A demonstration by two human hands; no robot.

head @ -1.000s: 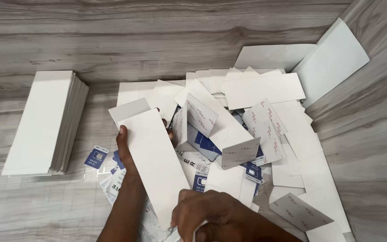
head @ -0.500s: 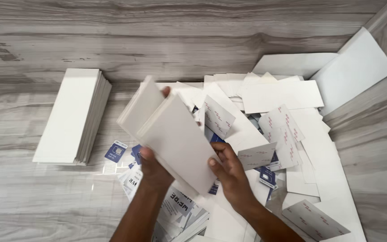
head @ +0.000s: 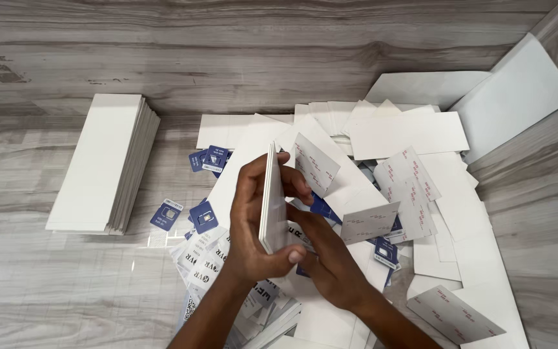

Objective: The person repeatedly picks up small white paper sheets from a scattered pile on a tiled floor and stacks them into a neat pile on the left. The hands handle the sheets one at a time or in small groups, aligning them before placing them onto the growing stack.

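Note:
My left hand (head: 251,226) grips a thin stack of white cards (head: 272,201), held on edge so only its narrow side shows, thumb under the lower end and fingers curled over the top. Just right of it, my right hand (head: 330,262) lies flat against the stack's right face, fingers pointing up-left. Both hands hover over a loose heap of white cards (head: 395,194) and small blue chip cards (head: 203,216) spread on the grey wood-pattern floor.
A neat tall pile of white cards (head: 101,165) lies at the left, apart from the heap. Larger white sheets (head: 518,84) lean at the upper right by a wall corner. Printed paper slips (head: 205,262) lie under my left forearm.
The stack I lifted flat from the heap has been turned up onto its edge. My right hand has come up from the bottom of the view to press against its side.

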